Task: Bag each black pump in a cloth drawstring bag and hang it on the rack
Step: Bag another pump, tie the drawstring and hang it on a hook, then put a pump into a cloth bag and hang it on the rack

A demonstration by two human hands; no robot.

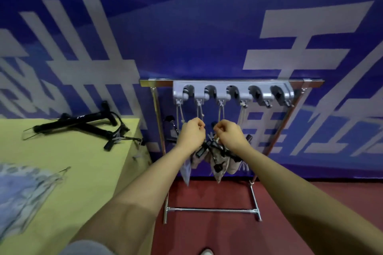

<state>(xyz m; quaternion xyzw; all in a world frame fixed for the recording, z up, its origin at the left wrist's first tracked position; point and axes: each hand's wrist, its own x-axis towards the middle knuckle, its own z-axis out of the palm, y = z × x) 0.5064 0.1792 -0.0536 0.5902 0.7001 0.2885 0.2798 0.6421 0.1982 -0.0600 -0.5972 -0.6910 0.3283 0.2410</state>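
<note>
A metal rack [228,83] carries a grey hook strip [232,91]. Several cloth drawstring bags [217,167] with black pumps in them hang by cords from its hooks. My left hand [191,132] and my right hand [229,133] are held side by side in front of the rack, below the hooks. Each is pinched shut on a thin drawstring cord [209,130] of a bag that hangs under my wrists. Two loose black pumps [83,123] lie crossed on the yellow table [62,172] at the left.
A stack of folded pale cloth bags [22,188] lies at the table's near left corner. The two rightmost hooks [277,97] hold nothing. Behind the rack runs a blue banner wall [207,37]. Red floor [217,234] lies under the rack's base bar.
</note>
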